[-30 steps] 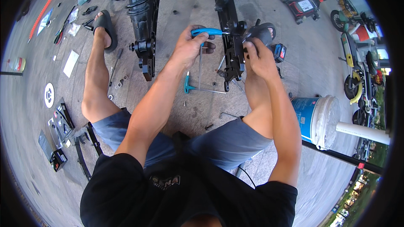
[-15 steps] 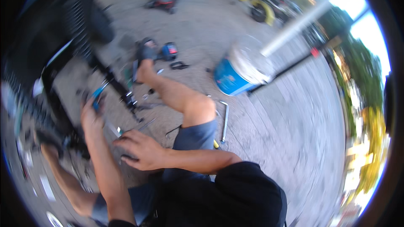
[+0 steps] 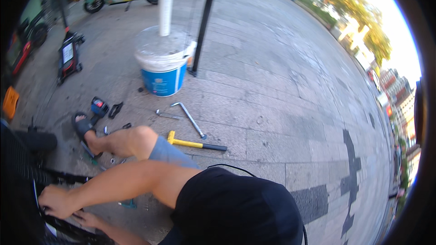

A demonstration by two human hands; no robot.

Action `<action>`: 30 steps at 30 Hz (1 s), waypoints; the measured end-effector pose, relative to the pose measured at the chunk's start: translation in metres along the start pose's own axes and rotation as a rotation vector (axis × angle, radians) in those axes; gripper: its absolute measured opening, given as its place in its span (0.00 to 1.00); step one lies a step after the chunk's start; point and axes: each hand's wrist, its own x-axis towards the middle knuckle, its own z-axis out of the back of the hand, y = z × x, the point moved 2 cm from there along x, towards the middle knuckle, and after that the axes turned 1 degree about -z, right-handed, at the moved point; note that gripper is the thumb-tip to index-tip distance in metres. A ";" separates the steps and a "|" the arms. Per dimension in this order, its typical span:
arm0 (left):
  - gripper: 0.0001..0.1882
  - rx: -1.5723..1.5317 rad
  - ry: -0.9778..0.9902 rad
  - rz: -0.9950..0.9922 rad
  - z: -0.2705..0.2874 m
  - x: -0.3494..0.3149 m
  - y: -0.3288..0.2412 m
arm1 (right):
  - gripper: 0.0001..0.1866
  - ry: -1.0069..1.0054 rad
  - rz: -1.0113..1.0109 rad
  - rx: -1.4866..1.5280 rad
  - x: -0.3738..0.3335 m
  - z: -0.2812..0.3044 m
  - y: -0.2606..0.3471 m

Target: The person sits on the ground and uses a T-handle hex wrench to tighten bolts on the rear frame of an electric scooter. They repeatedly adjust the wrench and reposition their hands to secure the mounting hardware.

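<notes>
At eight o'clock, right hand [image 3: 56,202] and left hand [image 3: 86,220] are at the black frame [image 3: 67,227], grips we cannot tell; at ten, the bucket [image 3: 162,82] presumably anchors the pole [image 3: 166,9].

The strut [image 3: 68,176] is black, the hammer [image 3: 193,144] yellow-black, the bucket [image 3: 165,79] blue-white.

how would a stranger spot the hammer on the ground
Start at the blue-and-white bucket with the white pole. Nearer the camera lies a bent silver bar. The hammer lies nearer still, alone among its neighbours in being yellow with a black grip.
</notes>
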 end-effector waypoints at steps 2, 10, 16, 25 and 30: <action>0.22 0.163 0.039 -0.293 -0.003 0.002 -0.018 | 0.13 -0.044 -0.244 0.066 0.023 -0.010 -0.009; 0.22 0.679 0.172 -0.324 0.002 0.048 -0.034 | 0.15 0.202 0.030 -0.155 -0.012 0.061 -0.054; 0.28 0.530 0.252 0.057 0.009 0.046 -0.018 | 0.14 0.057 -0.213 -0.227 -0.086 0.129 -0.115; 0.28 0.586 0.498 -0.312 0.036 0.064 0.007 | 0.15 0.086 -0.463 -0.219 -0.105 0.145 -0.122; 0.25 0.698 0.169 -0.114 0.028 -0.001 -0.001 | 0.14 0.124 -0.397 -0.229 -0.108 0.147 -0.120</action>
